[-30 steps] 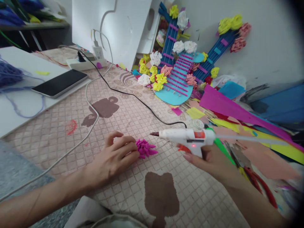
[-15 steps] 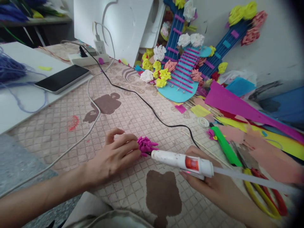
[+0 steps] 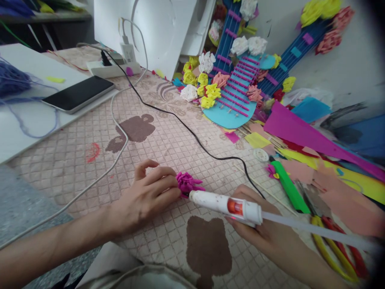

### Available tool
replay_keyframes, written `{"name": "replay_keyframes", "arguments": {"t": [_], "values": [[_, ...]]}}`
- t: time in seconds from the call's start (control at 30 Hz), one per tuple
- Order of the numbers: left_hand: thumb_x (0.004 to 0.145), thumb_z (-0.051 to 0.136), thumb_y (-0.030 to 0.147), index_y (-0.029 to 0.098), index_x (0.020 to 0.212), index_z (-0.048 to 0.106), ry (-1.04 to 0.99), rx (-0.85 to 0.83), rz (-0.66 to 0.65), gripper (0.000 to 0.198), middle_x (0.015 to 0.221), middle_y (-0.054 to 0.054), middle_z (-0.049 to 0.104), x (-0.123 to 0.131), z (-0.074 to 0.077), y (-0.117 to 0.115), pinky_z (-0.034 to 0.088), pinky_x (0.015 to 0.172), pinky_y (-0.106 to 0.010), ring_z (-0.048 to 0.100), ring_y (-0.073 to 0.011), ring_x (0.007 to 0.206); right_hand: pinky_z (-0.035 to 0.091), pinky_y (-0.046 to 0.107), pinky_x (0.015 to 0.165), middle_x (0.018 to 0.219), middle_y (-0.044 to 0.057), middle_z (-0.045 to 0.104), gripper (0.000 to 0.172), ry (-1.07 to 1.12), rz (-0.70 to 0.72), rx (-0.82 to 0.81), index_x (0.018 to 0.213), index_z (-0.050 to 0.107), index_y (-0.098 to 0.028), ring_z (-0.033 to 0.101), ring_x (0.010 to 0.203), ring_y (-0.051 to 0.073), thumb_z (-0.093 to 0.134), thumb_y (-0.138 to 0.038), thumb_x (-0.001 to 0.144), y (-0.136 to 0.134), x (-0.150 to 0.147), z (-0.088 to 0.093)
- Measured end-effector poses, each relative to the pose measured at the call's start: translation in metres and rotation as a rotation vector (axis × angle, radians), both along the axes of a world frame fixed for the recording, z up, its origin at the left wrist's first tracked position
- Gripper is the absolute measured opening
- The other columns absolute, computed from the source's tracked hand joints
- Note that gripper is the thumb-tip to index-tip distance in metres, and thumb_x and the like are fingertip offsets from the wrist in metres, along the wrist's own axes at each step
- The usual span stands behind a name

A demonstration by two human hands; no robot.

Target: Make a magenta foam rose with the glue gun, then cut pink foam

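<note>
My left hand rests on the patterned mat and pinches a small magenta paper flower between its fingertips. My right hand grips a white hot glue gun with a red switch and a clear glue stick trailing out the back. The gun lies nearly level, its nozzle touching the lower edge of the flower. A black cord runs from the gun across the mat to a white power strip.
Blue paper guitars with paper flowers lean on the wall at the back. Coloured paper sheets, a green marker and red and yellow scissors lie at right. A phone rests on a white board at left.
My right hand brought the glue gun down and leftward from above the mat until its nozzle met the flower. My left hand stayed on the flower.
</note>
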State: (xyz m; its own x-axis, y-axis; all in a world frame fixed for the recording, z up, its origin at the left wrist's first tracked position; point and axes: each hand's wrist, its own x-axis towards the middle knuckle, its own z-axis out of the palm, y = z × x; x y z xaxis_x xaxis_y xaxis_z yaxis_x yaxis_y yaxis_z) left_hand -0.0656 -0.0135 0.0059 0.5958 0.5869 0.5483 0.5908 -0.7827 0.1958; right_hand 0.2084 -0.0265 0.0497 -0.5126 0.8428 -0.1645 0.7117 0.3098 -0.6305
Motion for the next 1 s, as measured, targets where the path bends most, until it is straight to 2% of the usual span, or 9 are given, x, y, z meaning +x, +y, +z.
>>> {"name": "replay_keyframes", "arguments": {"t": [0.23,0.57,1.0], "values": [[0.096,0.043,0.018,0.019,0.095,0.061,-0.020,-0.032,0.017,0.017,0.087,-0.001,0.067,0.0010,-0.0058,-0.0001,0.028,0.092,-0.041,0.056,-0.0190,0.096,0.037,0.026,0.052,0.072,-0.001,0.048,0.016,-0.019,0.013,0.010,0.077,0.043,-0.024,0.047,0.061,0.013,0.049,-0.027,0.091,0.0004,0.0019,-0.0018],[0.097,0.042,0.016,0.019,0.093,0.060,-0.018,-0.064,0.018,0.018,0.087,-0.001,0.067,0.0020,-0.0011,0.0006,0.029,0.090,-0.040,0.055,-0.0187,0.094,0.038,0.025,0.052,0.072,-0.002,0.048,0.016,-0.008,-0.007,0.016,0.076,0.043,-0.024,0.048,0.061,0.013,0.050,-0.026,0.090,0.0013,0.0031,-0.0075],[0.095,0.046,0.017,0.019,0.094,0.060,-0.040,-0.071,0.013,0.014,0.087,-0.001,0.067,0.0038,-0.0035,0.0018,0.028,0.090,-0.040,0.055,-0.0197,0.094,0.038,0.024,0.051,0.070,-0.002,0.047,0.018,-0.016,0.035,0.092,0.074,0.042,-0.023,0.047,0.058,0.012,0.047,-0.023,0.091,0.0026,-0.0001,-0.0023]]}}
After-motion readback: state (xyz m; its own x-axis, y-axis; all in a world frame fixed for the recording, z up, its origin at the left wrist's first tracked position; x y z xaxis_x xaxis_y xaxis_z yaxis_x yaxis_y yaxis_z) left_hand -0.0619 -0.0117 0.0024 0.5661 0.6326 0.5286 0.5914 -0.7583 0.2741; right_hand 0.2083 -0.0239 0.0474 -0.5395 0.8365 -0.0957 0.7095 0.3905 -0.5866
